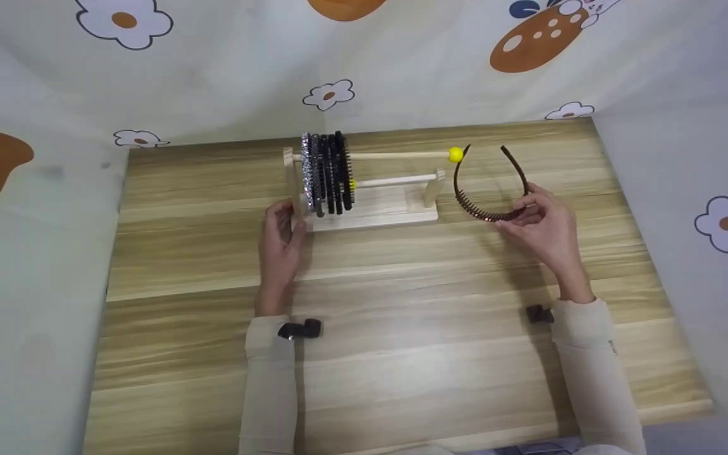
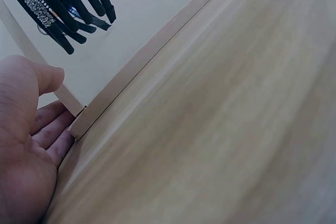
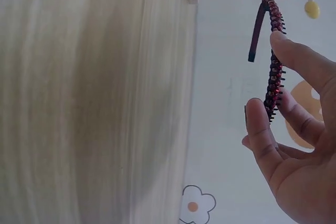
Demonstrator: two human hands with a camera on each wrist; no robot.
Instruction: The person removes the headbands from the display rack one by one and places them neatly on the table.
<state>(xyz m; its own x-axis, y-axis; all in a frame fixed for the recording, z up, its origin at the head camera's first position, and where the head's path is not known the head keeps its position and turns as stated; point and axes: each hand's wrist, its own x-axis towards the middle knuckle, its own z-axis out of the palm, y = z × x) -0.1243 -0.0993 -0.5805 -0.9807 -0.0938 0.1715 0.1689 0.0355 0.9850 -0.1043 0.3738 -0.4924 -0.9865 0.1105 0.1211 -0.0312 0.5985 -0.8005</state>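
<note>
A dark brown hair band (image 1: 476, 212) with comb teeth is in my right hand (image 1: 547, 227), pinched between thumb and fingers near its curved middle. Its two ends point away from me, one beside the yellow ball (image 1: 455, 155) on the upper rod's tip. In the right wrist view the hair band (image 3: 275, 72) shows reddish beads along its outside. My left hand (image 1: 280, 243) holds the left end of a pale wooden stand (image 1: 370, 219). In the left wrist view, fingers touch the base corner (image 2: 79, 124), with the thumb by the upright.
Several black and silver hair bands (image 1: 326, 174) hang side by side at the left of the stand's rods. A lower rod (image 1: 395, 181) ends at a short right post (image 1: 432, 189). Patterned cloth (image 1: 225, 76) rises behind the wood-grain table (image 1: 402, 328).
</note>
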